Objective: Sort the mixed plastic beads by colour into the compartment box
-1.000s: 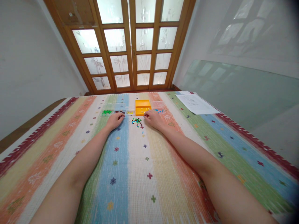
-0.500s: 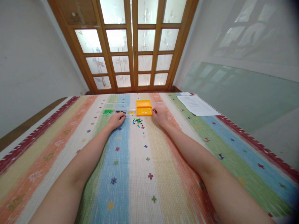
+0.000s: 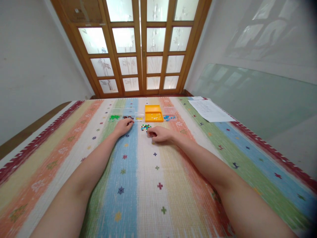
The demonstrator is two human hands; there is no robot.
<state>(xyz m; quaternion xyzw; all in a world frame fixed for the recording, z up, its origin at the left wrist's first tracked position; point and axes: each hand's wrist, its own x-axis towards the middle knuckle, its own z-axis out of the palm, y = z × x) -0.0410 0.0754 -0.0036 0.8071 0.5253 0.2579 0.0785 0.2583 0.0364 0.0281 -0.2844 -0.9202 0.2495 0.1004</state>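
A small pile of mixed beads or tiny blocks [image 3: 145,127], green, blue, white and dark, lies on the striped cloth. My right hand [image 3: 160,133] is at the pile's right edge, fingers curled in towards the thumb; anything between the tips is too small to see. Left of the pile rests my left hand [image 3: 123,127], its fingers bent and closed. It lies just in front of a clear box of dark brown pieces [image 3: 128,117], and what it may hold is hidden. Behind the pile stands an open yellow box [image 3: 153,106] with white pieces inside.
Green pieces [image 3: 114,117] fill a clear compartment at the left, and yellow pieces [image 3: 139,118] sit in a smaller one. Blue pieces [image 3: 169,117] are in a clear box right of the yellow box. A printed sheet [image 3: 210,110] lies at the far right.
My right hand has moved from the blue pieces' box towards me and left, to the mixed pile. That box is now uncovered. My left hand has stayed in place.
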